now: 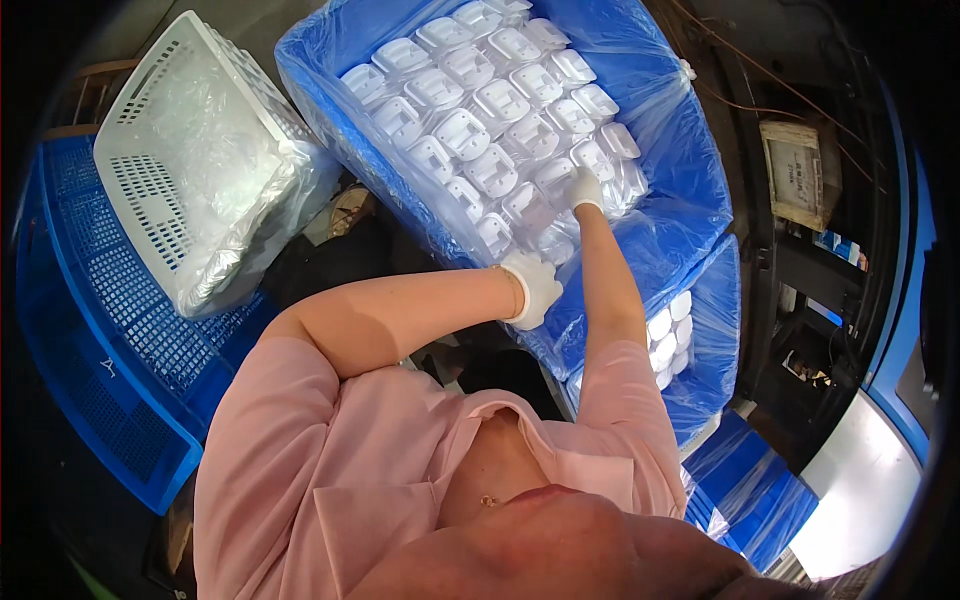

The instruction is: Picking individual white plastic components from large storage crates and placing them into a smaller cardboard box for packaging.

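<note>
The person seems to be placing or straightening white plastic pieces (533,135), which are lying in close rows inside a large blue bin (680,170) lined with clear plastic. The gloved right hand (587,188) is resting among the pieces on the near right side; I cannot tell whether it is grasping one. The gloved left hand (532,290) is curling at the bin's near edge; whether it is pinching anything is unclear. Any next move is probably calling for a light touch, since neighbouring pieces are crowding. Loose liner is hanging around the rows, possibly getting in the way. A second bin (712,300) is holding more white pieces; a white basket (150,200) and blue crate (150,340) are standing left.
</note>
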Available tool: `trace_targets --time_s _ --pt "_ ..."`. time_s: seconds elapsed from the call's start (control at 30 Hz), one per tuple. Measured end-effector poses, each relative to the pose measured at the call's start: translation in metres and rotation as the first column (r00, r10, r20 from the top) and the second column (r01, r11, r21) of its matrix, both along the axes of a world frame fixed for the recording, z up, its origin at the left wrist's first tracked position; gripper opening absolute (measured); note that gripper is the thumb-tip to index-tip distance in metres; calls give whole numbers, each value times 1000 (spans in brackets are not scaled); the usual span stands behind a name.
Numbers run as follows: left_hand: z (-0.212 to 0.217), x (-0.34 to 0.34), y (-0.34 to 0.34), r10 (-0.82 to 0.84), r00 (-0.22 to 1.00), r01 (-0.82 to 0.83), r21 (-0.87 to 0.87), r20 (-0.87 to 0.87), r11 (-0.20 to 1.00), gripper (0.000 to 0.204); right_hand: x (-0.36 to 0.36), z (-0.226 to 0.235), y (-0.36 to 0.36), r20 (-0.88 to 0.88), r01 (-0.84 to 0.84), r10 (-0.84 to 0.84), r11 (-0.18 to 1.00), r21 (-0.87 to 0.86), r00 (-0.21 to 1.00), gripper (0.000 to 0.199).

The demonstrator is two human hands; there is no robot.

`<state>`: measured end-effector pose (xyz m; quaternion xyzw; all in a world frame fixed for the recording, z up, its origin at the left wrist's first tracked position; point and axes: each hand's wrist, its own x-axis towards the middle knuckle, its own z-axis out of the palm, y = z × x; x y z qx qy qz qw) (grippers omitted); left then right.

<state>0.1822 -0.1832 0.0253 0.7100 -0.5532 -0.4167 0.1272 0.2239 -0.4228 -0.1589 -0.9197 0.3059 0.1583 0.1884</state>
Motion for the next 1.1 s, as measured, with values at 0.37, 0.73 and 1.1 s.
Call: trace_targets --time_s 0.37,0.73,1.1 --pt "-5 -4 4 -2 1000 2 -21 -26 1000 40 -22 21 42 156 -38 97 939 -342 983 35" --pt "-4 -8 -4 -4 1000 4 -31 -15 1000 39 -35 27 58 187 -118 187 937 -328 964 37" --pt "3 -5 8 -242 969 239 58 56 969 35 -219 161 144 344 -237 159 952 197 925 33"
